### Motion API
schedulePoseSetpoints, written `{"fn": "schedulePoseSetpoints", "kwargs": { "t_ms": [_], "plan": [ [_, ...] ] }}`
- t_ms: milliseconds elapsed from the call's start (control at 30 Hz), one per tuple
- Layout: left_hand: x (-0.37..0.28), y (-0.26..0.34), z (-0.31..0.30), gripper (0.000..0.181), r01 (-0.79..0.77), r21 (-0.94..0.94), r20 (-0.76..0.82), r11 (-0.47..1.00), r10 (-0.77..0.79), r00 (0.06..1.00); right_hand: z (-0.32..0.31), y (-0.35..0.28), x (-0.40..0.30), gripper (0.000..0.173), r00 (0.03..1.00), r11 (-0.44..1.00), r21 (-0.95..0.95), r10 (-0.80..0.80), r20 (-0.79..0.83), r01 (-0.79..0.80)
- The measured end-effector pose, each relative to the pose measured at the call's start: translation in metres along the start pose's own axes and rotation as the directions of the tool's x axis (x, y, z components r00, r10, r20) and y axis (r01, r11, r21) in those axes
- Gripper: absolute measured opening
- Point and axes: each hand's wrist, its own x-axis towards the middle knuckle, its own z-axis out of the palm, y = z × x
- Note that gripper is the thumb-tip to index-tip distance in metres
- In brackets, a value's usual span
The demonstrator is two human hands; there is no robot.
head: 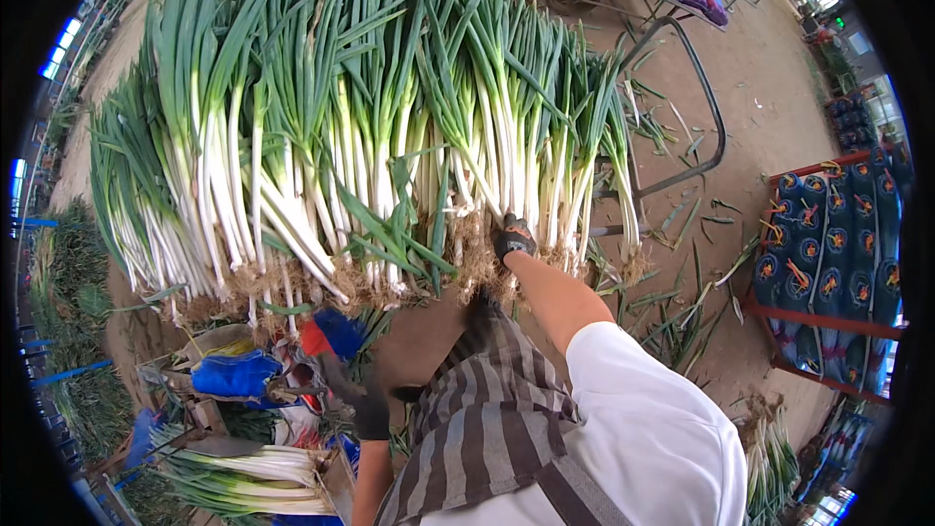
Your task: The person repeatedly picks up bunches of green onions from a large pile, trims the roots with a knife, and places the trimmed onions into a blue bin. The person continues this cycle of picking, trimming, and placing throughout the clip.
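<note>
Long green onions point(380, 131) with green tops and white stalks lie side by side in a broad heap before me, their brown roots towards me. My right hand point(516, 237), in a dark glove, is closed around white stalks just above the roots, right of the heap's middle. Low on the left, my left hand point(365, 405), also in a dark glove, is blurred beside a red and blue cloth-like thing point(332, 340); whether it holds anything is unclear. Loose green leaves point(391, 234) lie across the stalks near the roots.
A metal cart handle point(719, 124) curves beyond the heap's right end. At right, a red rack point(825, 321) holds netted bundles point(829, 248). Trimmed leaves litter the floor. More onions point(256, 482) lie at lower left, near a blue padded thing point(235, 374). Another cart with onions stands at the top.
</note>
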Motion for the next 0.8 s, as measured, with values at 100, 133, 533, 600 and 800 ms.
{"fn": "schedulePoseSetpoints", "kwargs": {
  "t_ms": [100,133,533,600,800],
  "plan": [
    [-0.004,0.005,-0.003,0.066,0.046,0.184,0.018,0.982,-0.051,0.999,-0.038,-0.084,-0.094,0.060,0.943,0.948,0.119,-0.310,0.119,0.297],
    [0.006,0.020,0.006,0.065,0.078,0.122,0.040,0.989,-0.084,0.996,-0.069,-0.091,-0.097,0.056,0.902,0.903,0.179,-0.414,0.119,0.391],
    [0.068,0.017,0.069,0.056,0.132,-0.070,0.258,0.989,-0.110,0.960,-0.150,-0.126,0.003,0.057,0.990,0.907,0.412,0.128,-0.062,-0.092],
    [0.081,0.024,0.076,0.055,0.124,-0.090,0.325,0.988,-0.089,0.941,-0.150,-0.113,0.011,0.057,0.992,0.897,0.434,0.117,-0.043,-0.087],
    [0.164,0.014,0.103,0.053,-0.384,-0.111,0.515,0.917,0.383,0.767,-0.160,-0.091,-0.038,0.056,0.905,0.797,0.481,-0.180,-0.387,0.364]
  ]
}}
